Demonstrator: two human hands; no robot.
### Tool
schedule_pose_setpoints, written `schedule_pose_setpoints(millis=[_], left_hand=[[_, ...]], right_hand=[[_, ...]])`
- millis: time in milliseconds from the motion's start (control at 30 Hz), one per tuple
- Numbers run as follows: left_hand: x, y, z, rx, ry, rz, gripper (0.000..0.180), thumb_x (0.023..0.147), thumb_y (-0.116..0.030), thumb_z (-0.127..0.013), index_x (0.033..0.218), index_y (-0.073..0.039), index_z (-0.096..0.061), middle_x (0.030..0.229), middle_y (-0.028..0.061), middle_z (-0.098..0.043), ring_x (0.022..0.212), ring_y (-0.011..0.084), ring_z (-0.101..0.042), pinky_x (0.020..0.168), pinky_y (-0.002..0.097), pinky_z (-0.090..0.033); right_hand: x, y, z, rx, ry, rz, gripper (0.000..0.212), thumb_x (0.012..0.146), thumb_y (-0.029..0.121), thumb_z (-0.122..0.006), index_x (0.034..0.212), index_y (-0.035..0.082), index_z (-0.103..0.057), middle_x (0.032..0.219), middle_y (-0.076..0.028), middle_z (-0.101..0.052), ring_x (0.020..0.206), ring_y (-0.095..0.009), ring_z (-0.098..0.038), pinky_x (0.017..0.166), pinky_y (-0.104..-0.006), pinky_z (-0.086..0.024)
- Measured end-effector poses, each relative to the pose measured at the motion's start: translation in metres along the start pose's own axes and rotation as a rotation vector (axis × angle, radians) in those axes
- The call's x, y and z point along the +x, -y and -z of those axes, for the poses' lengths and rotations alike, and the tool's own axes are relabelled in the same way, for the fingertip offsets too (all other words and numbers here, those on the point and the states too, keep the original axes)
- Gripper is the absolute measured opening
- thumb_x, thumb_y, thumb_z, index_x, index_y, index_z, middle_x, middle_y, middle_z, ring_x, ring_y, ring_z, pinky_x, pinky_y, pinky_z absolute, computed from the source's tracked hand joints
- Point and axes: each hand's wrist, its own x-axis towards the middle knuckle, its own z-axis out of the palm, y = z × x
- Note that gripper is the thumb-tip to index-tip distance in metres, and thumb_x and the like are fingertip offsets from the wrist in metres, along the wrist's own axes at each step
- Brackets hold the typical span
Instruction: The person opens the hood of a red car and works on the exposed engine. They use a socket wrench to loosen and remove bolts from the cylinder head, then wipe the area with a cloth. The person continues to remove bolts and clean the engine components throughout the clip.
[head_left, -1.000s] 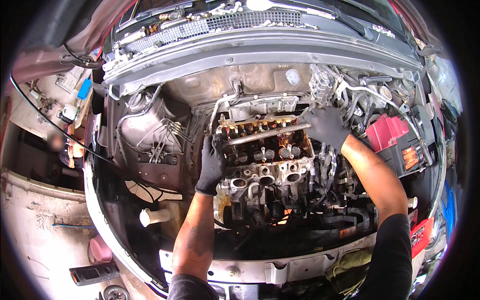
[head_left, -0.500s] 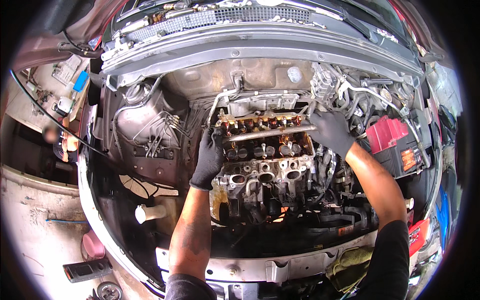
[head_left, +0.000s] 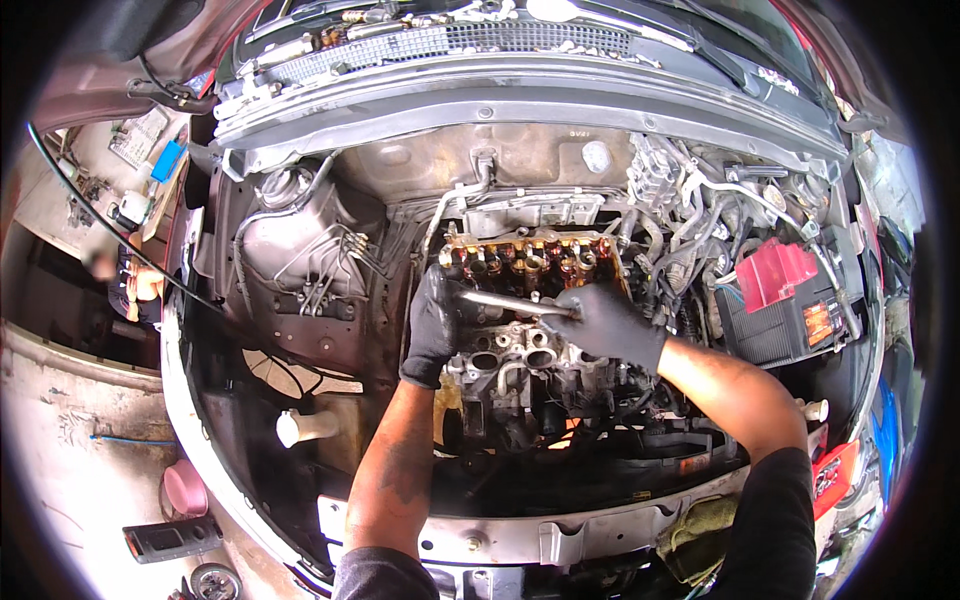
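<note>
A long shiny metal bar, like a wrench handle, runs between my two black-gloved hands, over the front part of an open cylinder head. My right hand is closed round the bar's right end. Around the left end my left hand is curled, at the left side of the head; its fingers and whatever tops the bar there are partly hidden. Behind the bar, the head's oily brown valve gear shows. Round port openings line its front face below my hands.
A black battery with a red cover sits at the right. At the left front stands a white-necked reservoir. A greenish cloth hangs on the front edge. Another person stands beyond the left fender.
The bar has come nearer to me and now slopes down to the right. My right hand has swung left and toward me with it; my left hand has shifted slightly nearer.
</note>
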Motion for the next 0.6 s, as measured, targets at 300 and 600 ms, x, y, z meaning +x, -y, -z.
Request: schedule_pose_setpoints(millis=[300, 600], left_hand=[[-0.006, -0.007, -0.007, -0.071, -0.054, -0.113, 0.046, 0.111, -0.037, -0.044, 0.128, 0.002, -0.060, 0.106, 0.0121, -0.069, 0.093, 0.0212, -0.065, 0.086, 0.0358, -0.052], [0.004, 0.003, 0.004, 0.143, -0.135, -0.228, 0.039, 0.106, -0.027, -0.040, 0.106, 0.000, -0.068, 0.089, 0.0130, -0.064, 0.081, 0.0296, -0.062, 0.079, 0.0399, -0.050]], right_hand=[[-0.005, 0.016, 0.016, -0.146, -0.098, 0.034, 0.031, 0.095, 0.034, -0.069, 0.096, 0.004, -0.074, 0.072, -0.016, -0.067, 0.064, -0.031, -0.067, 0.062, -0.0427, -0.050], [-0.047, 0.046, -0.034, 0.210, 0.169, -0.035, 0.021, 0.102, 0.008, -0.053, 0.123, 0.005, -0.053, 0.070, -0.006, -0.056, 0.059, -0.013, -0.057, 0.053, -0.0335, -0.046]])
